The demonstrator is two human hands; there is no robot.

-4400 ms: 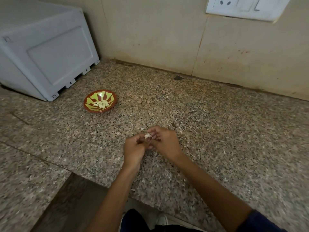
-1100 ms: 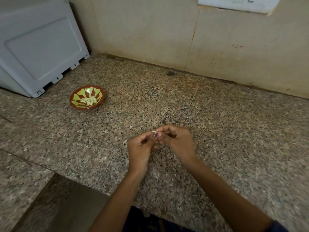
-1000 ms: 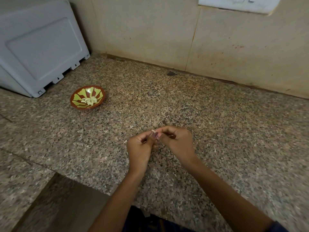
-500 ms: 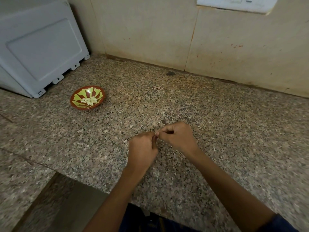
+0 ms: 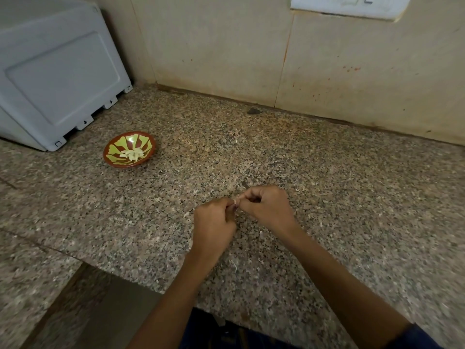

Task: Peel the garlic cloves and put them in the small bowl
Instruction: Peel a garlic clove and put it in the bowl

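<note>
My left hand [image 5: 214,222] and my right hand [image 5: 268,207] meet above the granite counter [image 5: 327,197], near its front edge. Between their fingertips they pinch a small pale garlic clove [image 5: 235,202], of which only a sliver shows. The fingers of both hands are curled round it. Far to the left stands the small red bowl [image 5: 110,152] with yellow-green leaf shapes. Several peeled white cloves [image 5: 132,154] lie in its middle.
A grey plastic appliance [image 5: 55,76] leans at the back left, just behind the bowl. A tiled wall [image 5: 251,59] closes the back, with a white switch plate [image 5: 347,6] at the top. Thin bits of garlic skin [image 5: 235,266] lie near the front edge. The counter drops off at the lower left.
Both hands have turned slightly around the clove and less of it shows than a second ago. The bowl has not moved.
</note>
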